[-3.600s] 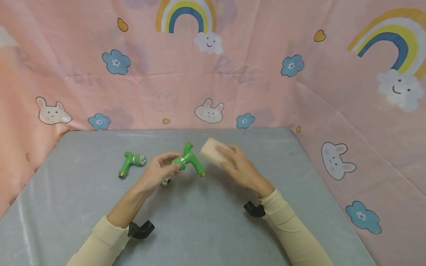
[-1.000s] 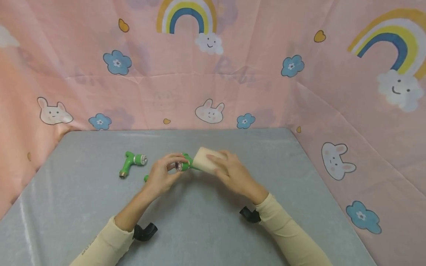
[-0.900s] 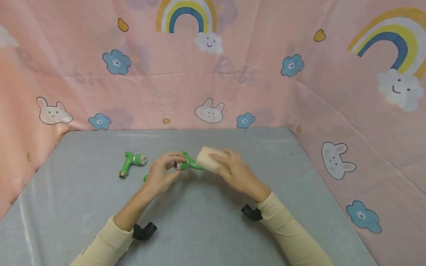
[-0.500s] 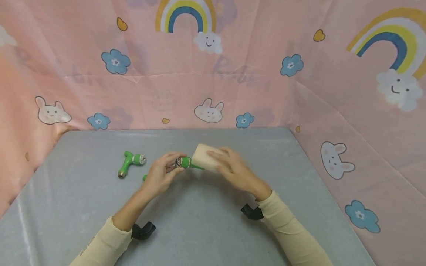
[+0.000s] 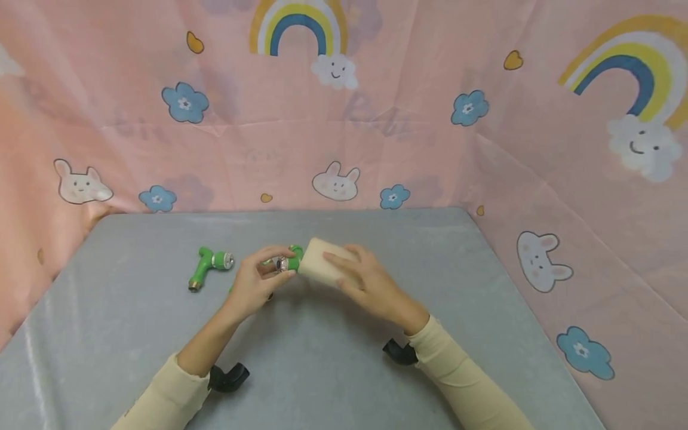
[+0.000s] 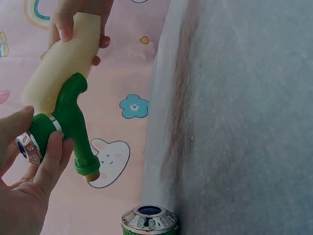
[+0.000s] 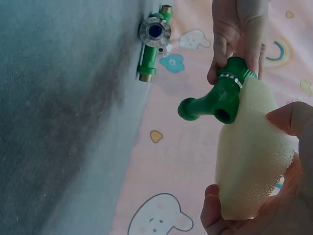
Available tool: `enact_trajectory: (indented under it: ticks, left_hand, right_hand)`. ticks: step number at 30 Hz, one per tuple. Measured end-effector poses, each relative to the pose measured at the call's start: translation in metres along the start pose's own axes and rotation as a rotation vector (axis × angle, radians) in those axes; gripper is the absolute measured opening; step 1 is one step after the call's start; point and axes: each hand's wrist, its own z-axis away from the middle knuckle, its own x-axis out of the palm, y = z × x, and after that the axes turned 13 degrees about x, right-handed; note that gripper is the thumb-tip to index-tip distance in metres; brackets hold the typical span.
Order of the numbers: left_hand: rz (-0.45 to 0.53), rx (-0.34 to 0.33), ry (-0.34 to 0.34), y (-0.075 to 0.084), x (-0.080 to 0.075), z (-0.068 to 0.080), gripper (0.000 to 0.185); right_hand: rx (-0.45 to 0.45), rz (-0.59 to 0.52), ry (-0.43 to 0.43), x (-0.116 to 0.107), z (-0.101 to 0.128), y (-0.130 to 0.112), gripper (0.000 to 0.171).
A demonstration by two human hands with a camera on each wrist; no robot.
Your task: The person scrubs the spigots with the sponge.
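Two hands meet above the middle of a grey table (image 5: 333, 370), which is walled on three sides by a pink cloth (image 5: 430, 149) printed with rainbows, rabbits, clouds and blue flowers. Both arms wear pale yellow sleeves (image 5: 473, 388), and a black camera mount (image 5: 228, 377) sits under each wrist.

Next in size is the sponge (image 5: 317, 269), a cream block held in the right hand (image 5: 371, 286); its thumb and fingers curl round the far end, as the right wrist view shows plainly. The near end of the sponge presses against a green tap (image 5: 292, 261), covering much of its body in the head view.

That tap is lifted off the table, between the two hands. The left hand (image 5: 258, 283) pinches its ribbed collar and silver ring end between thumb and fingers. In the left wrist view the tap's spout, tipped with a brass thread, points away from the sponge.

A second green tap (image 5: 206, 267) lies on the table, well apart to the left of the hands, untouched. Smallest, a silver-rimmed green part (image 6: 149, 219) rests on the table just below the left hand; what else it belongs to I cannot tell.
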Motion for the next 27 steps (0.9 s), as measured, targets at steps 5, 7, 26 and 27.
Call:
enact_trajectory:
  ticks: [5,7,26,27]
  left_hand:
    - [0.010,-0.050,0.003,0.004,-0.003,0.000,0.042]
    - [0.028,-0.087,0.006,0.005,-0.004,-0.001,0.048]
    - [0.380,-0.187,-0.163,0.005,-0.011,-0.001,0.049]
    - [0.392,-0.184,-0.163,0.005,-0.011,-0.001,0.049]
  right_hand:
    - [0.032,0.013,0.001,0.001,0.001,0.001,0.051]
    - [0.047,0.023,0.008,0.000,0.000,0.003,0.050]
    - [-0.081,-0.066,0.104,0.008,0.000,-0.006,0.052]
    - [-0.064,-0.060,0.107,0.007,0.000,-0.005,0.051]
